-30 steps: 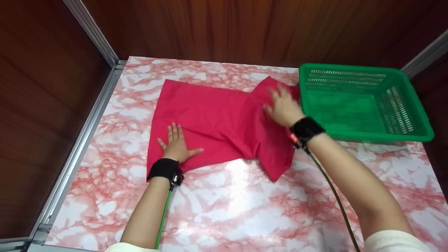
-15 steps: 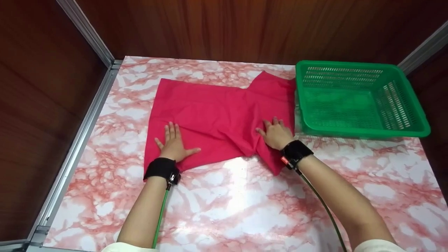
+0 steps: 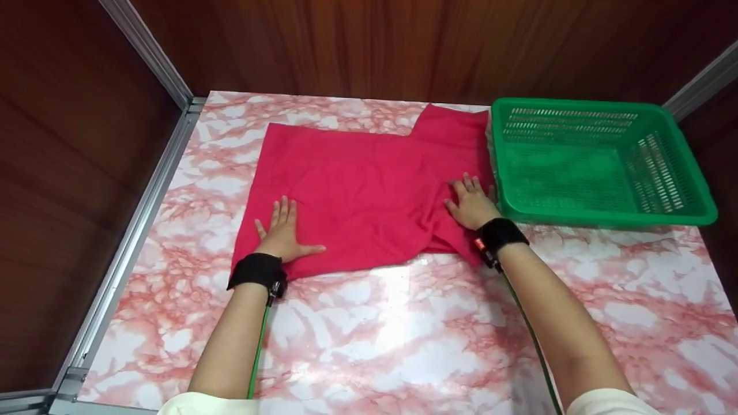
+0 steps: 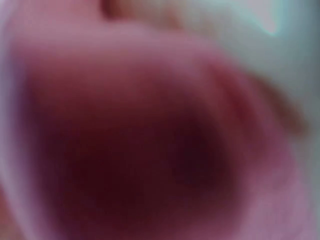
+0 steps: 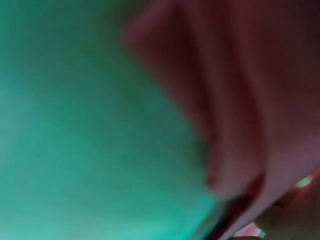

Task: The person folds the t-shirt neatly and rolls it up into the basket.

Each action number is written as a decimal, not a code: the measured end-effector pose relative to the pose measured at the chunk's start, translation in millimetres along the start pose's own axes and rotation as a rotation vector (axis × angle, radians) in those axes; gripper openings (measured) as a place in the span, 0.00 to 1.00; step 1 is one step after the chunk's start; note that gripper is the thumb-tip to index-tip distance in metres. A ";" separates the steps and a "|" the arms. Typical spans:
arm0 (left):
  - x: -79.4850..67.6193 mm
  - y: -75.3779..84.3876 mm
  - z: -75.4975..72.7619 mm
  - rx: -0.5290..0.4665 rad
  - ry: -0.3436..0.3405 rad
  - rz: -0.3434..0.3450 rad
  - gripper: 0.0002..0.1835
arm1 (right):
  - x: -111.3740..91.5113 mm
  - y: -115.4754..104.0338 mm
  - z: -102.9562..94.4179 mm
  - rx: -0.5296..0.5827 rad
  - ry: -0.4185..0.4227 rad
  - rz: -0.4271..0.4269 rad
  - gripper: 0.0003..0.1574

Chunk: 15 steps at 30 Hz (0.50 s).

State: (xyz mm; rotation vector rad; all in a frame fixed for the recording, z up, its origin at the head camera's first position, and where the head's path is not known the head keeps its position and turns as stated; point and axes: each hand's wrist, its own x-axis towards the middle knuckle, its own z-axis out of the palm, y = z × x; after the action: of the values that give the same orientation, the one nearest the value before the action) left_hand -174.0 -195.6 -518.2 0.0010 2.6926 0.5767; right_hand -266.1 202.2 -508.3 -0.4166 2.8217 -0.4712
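A red T-shirt (image 3: 346, 184) lies spread on the table, its hem to the left and its sleeves to the right. My left hand (image 3: 281, 236) rests flat on it near the hem, fingers straight and thumb spread. On the collar end, beside the basket, my right hand (image 3: 473, 204) touches the cloth with its fingers extended. Creases gather just left of that hand, and the near sleeve is partly under the wrist. Cloth blurs most of the left wrist view. In the right wrist view, folds of the T-shirt (image 5: 235, 100) hang against green.
A green plastic basket (image 3: 605, 219) with slotted walls stands at the right, right at the shirt's collar end. Dark wooden panels (image 3: 346, 46) enclose the back and sides. A green cable runs from each wristband along the forearm.
My right hand came down onto the shirt, then slid away from me and slightly right. The sleeve end shifted toward the back and flattened. My left hand stayed nearly still.
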 end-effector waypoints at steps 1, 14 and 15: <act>0.4 -0.3 -0.1 0.000 -0.002 0.005 0.69 | -0.9 2.6 0.0 0.015 0.006 -0.013 0.33; 1.8 -5.5 2.2 -0.009 0.011 0.031 0.69 | -62.0 12.0 3.5 0.250 0.205 -0.099 0.34; 0.6 -7.2 1.5 -0.015 0.018 0.037 0.68 | -70.1 11.2 4.1 0.265 0.221 -0.094 0.36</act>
State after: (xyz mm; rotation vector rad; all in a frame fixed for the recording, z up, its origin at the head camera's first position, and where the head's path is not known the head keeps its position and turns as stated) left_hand -173.4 -201.5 -522.5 0.0417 2.7111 0.6109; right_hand -202.6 233.5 -502.3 -0.4682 2.8980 -0.9514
